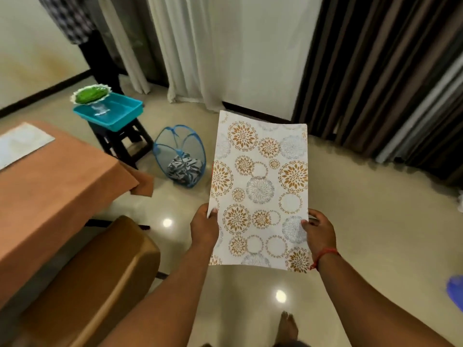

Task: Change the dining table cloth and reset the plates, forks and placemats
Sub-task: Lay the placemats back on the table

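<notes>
I hold a white placemat with gold and grey flower circles flat in front of me, above the floor. My left hand pinches its left edge and my right hand pinches its right edge. To the left stands the dining table, covered with an orange-brown cloth. Another pale placemat lies on the cloth near the far left. A green plate rests on the rim of a turquoise tray on a dark stool.
A brown padded chair stands at the table's near side. A blue mesh laundry basket with patterned cloth inside sits on the glossy floor. Curtains hang along the back wall. A person in a checked shirt stands at the back left.
</notes>
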`<state>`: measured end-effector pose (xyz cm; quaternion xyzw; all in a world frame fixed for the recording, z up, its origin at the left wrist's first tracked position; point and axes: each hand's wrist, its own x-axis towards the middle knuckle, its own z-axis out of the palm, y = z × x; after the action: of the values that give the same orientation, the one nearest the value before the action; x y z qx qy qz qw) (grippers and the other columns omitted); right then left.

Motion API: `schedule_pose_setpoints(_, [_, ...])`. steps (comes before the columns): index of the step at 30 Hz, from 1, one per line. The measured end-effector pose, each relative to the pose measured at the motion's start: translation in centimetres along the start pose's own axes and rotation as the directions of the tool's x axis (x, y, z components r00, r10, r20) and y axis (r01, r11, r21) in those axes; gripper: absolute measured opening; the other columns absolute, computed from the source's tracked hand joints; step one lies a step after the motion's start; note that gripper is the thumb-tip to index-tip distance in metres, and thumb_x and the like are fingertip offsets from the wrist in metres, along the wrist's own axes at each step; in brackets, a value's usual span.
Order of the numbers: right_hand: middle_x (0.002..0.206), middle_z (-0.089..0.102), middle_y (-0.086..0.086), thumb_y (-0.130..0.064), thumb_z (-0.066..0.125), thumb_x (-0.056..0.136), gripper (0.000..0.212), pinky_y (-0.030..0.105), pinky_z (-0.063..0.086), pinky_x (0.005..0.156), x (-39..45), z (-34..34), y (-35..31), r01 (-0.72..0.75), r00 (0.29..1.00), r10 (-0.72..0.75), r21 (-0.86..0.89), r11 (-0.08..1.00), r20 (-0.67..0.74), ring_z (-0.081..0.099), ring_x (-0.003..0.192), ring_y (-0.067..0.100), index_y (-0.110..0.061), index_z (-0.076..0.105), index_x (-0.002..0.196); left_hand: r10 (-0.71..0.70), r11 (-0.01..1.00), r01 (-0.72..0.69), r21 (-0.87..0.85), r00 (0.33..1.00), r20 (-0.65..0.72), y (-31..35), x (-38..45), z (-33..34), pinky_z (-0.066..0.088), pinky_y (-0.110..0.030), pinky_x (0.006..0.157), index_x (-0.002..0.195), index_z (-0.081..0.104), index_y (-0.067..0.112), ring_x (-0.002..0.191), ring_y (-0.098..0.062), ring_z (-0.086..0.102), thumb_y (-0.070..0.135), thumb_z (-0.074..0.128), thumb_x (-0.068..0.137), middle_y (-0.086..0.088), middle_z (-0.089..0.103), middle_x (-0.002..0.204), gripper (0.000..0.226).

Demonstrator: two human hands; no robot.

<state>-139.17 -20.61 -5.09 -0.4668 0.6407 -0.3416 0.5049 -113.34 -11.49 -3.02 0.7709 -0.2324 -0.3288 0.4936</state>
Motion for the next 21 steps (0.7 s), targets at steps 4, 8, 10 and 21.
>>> schedule_pose_setpoints(4, [0.116,0.066,0.009,-0.002,0.061,0.094,0.035,0.034,0.049,0.09,9.1,5.5,-6.7,0.065,0.983,-0.052,-0.072,0.995,0.177,0.063,0.103,0.023,-0.012,0.061,0.127,-0.06,0.996,0.047,-0.08,0.984,-0.17,2.9,5.8,-0.1,0.045,-0.013,0.058,0.101,0.062,0.025,0.078,0.0,0.062,0.021,0.049,0.103,0.011,0.069,0.09,0.014])
schedule_pose_setpoints(8, [0.115,0.068,0.008,-0.001,0.06,0.094,0.032,0.035,0.05,0.091,14.7,13.8,-11.7,0.135,0.935,-0.092,-0.104,0.985,0.342,0.064,0.105,0.023,-0.014,0.063,0.123,-0.14,0.979,0.084,-0.187,0.941,-0.307,3.3,11.0,-2.5,0.049,-0.022,0.067,0.097,0.062,0.03,0.086,-0.004,0.064,0.022,0.05,0.103,0.012,0.07,0.096,0.016])
schedule_pose_setpoints(10, [0.116,0.069,0.006,0.0,0.059,0.094,0.033,0.039,0.052,0.094,16.5,19.0,-14.0,0.164,0.9,-0.108,-0.1,0.981,0.423,0.065,0.105,0.023,-0.017,0.064,0.122,-0.152,0.975,0.074,-0.211,0.91,-0.386,3.1,14.4,-4.7,0.045,-0.021,0.065,0.095,0.06,0.033,0.088,-0.002,0.062,0.023,0.05,0.103,0.016,0.068,0.096,0.017])
schedule_pose_setpoints(21, [0.11,0.07,0.01,0.003,0.06,0.092,0.03,0.041,0.055,0.09,18.9,47.2,-22.6,0.329,0.682,-0.106,-0.174,0.928,0.724,0.066,0.098,0.025,-0.012,0.065,0.117,-0.392,0.887,0.123,-0.444,0.708,-0.588,0.6,28.7,-20.1,0.055,-0.042,0.089,0.118,0.064,0.019,0.101,-0.02,0.065,0.021,0.048,0.104,0.001,0.069,0.111,0.021])
